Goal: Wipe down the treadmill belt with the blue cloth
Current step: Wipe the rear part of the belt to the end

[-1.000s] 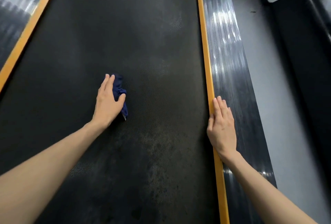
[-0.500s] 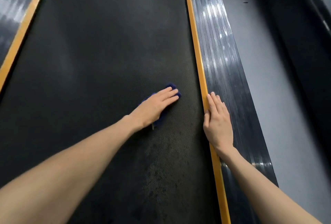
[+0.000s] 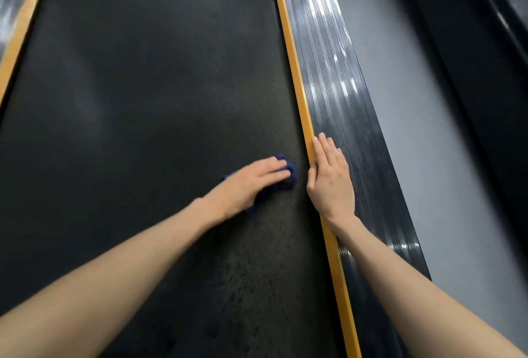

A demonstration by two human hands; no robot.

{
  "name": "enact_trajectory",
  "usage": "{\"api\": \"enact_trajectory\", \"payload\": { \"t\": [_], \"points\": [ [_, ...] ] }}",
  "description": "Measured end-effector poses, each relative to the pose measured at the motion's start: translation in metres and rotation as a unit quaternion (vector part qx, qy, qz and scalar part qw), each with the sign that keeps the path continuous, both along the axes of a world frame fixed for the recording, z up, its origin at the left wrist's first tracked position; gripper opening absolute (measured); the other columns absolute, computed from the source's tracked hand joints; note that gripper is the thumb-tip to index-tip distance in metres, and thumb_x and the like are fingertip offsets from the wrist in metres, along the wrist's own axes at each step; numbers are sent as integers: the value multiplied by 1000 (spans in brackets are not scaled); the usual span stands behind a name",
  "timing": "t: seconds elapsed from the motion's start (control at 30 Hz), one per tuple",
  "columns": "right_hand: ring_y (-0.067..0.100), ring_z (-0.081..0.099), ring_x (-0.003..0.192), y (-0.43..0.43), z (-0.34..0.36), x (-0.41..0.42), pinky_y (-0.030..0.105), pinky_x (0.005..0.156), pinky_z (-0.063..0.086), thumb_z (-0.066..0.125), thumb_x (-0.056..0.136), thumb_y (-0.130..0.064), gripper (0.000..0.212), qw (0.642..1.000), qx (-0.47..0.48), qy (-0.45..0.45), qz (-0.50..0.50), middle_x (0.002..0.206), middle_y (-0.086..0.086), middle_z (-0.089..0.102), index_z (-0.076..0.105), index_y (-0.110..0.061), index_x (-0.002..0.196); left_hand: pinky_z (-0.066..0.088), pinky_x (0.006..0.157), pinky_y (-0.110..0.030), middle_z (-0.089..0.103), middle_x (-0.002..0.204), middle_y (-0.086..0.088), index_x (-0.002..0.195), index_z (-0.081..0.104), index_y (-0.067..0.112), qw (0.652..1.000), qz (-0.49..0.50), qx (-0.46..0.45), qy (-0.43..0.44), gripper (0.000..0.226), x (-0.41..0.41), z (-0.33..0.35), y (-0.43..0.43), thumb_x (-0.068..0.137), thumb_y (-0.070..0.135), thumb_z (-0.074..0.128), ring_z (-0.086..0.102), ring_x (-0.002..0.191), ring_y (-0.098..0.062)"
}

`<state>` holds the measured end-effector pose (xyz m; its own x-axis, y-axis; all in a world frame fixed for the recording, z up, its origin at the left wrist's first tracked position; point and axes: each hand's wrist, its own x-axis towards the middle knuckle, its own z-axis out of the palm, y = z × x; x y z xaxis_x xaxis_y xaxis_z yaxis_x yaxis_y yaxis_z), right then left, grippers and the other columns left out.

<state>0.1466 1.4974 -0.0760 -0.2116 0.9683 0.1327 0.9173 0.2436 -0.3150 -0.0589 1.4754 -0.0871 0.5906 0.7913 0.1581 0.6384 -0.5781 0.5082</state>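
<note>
A person bends over a treadmill mid-wipe, the left hand pressing a bunched blue cloth down on the black belt. The fingers are stretched nearly straight over the fabric rather than curled round it, and whether the thumb hooks any of the cloth cannot be told from this angle. The cloth sits at the belt's right edge, just beside the yellow strip that borders it, with only its dark blue folds showing past the fingertips and under the heel of the hand. The right hand lies open and flat with fingers together on the ribbed side rail, its inner edge on the yellow strip; it holds nothing and apparently serves as a brace. With the cloth at the limit of the belt on this side, the next move likely calls for a pass across toward the left strip under firm downward pressure, then a shift to a fresh band. The job looks far from finished: a patch of pale specks and dust shows on the belt nearer the person, below the cloth, and faint greyish smears cloud the surface farther up on the left. The belt is finely textured and matt, a surface that probably traps grit and may need repeated passes. Grey floor runs along the right of the machine
</note>
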Motion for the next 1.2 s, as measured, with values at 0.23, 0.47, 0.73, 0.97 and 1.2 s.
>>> {"api": "enact_trajectory", "payload": {
  "t": [0.23,0.47,0.73,0.97,1.2],
  "points": [
    [15,18,143,0,1,1,30,118,10,37,98,-18,50,1000,-9,23,0,153,4,27,28,-13,146,13,115,-26,36,147,-9,135,47,8,949,307,-70,-33,50,5,3,35,89,-10,44,26,140,-24],
    [13,20,142,1,-1,2,29,117,13,41,96,-18,51,1000,0,19,-9,152,2,29,30,-14,146,5,113,-17,27,152,3,140,42,19,991,81,-109,-18,54,19,15,-1,91,-3,47,17,141,-11],
    [16,20,142,-2,0,-2,30,117,12,42,96,-16,52,1000,6,-2,-11,152,4,27,29,-12,146,0,114,-17,23,154,1,143,35,18,993,47,-109,8,65,19,21,-52,86,-8,51,14,143,-14],
    [22,22,142,-3,-1,-5,37,117,15,39,97,-14,50,999,18,-41,-7,152,10,27,28,-8,146,-4,110,-17,11,157,0,148,22,20,991,46,-100,77,76,-6,23,-67,84,-7,52,5,145,-15],
    [21,26,140,-12,15,-38,37,117,-1,44,86,1,56,996,11,4,-83,147,10,37,35,-6,141,22,114,-33,38,144,-18,135,46,3,994,92,-52,-10,64,-32,49,-75,76,-20,49,33,135,-33]
  ]
}}
